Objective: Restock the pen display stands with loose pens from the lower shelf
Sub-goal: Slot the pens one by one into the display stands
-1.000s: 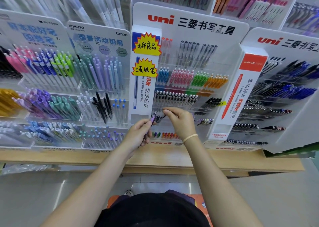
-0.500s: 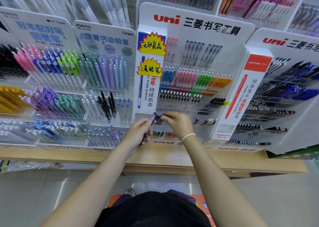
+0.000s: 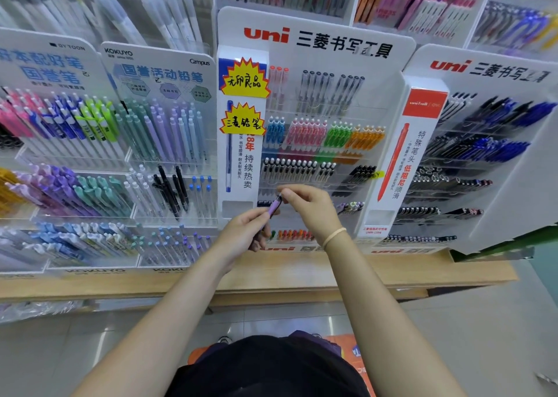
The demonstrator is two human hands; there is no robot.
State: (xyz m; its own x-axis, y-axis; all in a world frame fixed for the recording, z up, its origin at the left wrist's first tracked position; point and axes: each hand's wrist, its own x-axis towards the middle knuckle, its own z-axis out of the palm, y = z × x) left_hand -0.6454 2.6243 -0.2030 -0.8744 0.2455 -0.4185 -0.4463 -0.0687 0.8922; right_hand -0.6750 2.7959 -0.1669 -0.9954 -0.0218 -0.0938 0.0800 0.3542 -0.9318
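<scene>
My left hand point(image 3: 244, 236) grips a purple pen point(image 3: 274, 207) by its lower barrel, with the tip end pointing up and right. My right hand point(image 3: 311, 206) pinches the top end of that same pen with thumb and fingertips. Both hands hover in front of the lower rows of the white uni display stand point(image 3: 314, 49), whose clear tiers hold rows of black, blue, pink, green and orange pens. A row of dark pens point(image 3: 297, 170) sits just above my hands.
A Kokuyo stand point(image 3: 160, 70) with pastel pencils stands to the left, a second uni stand point(image 3: 495, 73) with blue and black pens to the right. All rest on a wooden shelf point(image 3: 392, 272). Below it is grey tiled floor point(image 3: 483, 336).
My right hand has moved from the stand's tier onto the top of the purple pen. The left hand has raised the pen slightly. The view has shifted closer to the stand.
</scene>
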